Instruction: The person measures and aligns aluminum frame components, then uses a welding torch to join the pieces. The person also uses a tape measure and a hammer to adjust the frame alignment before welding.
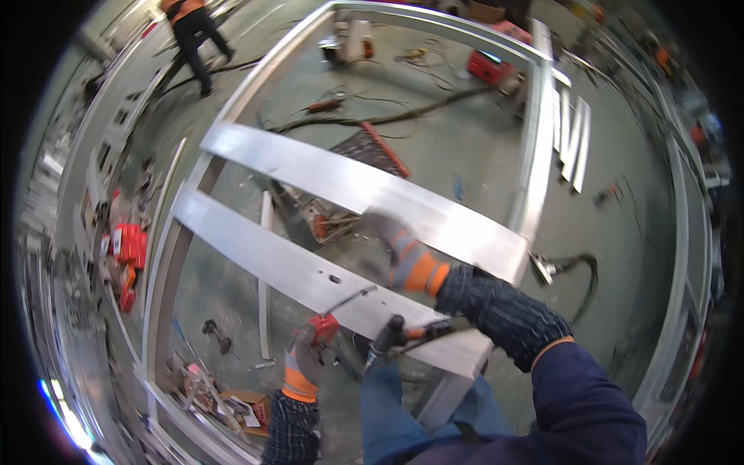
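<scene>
My left hand, in a grey glove with an orange cuff, is closed around a red-handled tool. A thin dark rod runs from it over the lower aluminium crossbeam, which has a few small holes. My right hand, gloved alike, reaches over the gap between this beam and the wider upper crossbeam; motion smears its fingers. Below it, on the floor, lies an open tool bag with a red edge, partly hidden by the upper beam. A dark-handled power tool rests at the lower beam, near my legs.
The big aluminium frame surrounds the beams. Cables and a hose cross the floor. Several metal strips lie at the right, near a hose with a metal end. Red cases stand left. Another person is at the far left.
</scene>
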`<state>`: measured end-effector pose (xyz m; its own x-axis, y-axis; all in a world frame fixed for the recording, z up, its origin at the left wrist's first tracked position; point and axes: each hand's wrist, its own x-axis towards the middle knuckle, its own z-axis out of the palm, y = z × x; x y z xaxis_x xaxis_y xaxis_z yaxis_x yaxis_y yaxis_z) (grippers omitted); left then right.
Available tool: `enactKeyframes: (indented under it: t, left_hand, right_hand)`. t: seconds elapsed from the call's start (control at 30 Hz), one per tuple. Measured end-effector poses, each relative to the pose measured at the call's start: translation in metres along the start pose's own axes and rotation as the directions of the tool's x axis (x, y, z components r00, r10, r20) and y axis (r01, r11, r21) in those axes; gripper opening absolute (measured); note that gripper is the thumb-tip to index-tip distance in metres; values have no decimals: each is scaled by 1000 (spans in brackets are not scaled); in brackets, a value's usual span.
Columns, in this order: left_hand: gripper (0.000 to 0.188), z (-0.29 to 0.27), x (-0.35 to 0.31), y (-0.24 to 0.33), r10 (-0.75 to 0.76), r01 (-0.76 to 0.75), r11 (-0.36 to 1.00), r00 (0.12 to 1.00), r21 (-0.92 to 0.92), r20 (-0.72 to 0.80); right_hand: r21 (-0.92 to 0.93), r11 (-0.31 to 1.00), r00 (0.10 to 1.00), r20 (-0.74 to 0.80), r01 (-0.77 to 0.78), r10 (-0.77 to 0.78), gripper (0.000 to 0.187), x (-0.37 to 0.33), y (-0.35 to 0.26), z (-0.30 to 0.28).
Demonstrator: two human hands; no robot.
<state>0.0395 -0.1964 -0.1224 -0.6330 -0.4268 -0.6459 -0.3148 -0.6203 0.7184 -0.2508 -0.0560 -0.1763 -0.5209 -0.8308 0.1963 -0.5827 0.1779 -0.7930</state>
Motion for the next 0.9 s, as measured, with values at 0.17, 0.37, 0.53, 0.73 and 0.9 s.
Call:
enactKeyframes:
  t: [0.17,0.37,0.53,0.73,0.9]
  left_hand:
    - [42,114,-73,-73,-96,49,986,951,161,295]
    - [34,194,-97,-144,234,-859,271,497,435,836]
    - [45,230,-127,-107,-529,256,765,773,590,350]
    - [31,242,-140,-110,-183,-123,856,836,502,517]
    - [24,247,-120,-72,-145,-148,821,879,551,454]
  right_hand:
    - [-182,957,971,128,225,-204,68,-196,-139,-86]
    - [-128,966,975,-16,-223,222,80,-323,-145,-133]
    - [221,877,894,-41,-427,446,82,-365,-150,-131]
    - [419,804,876,-40,-422,481,69,-371,-166,-141]
    - [291,844,877,-29,-451,479,66,-374,-170,-153]
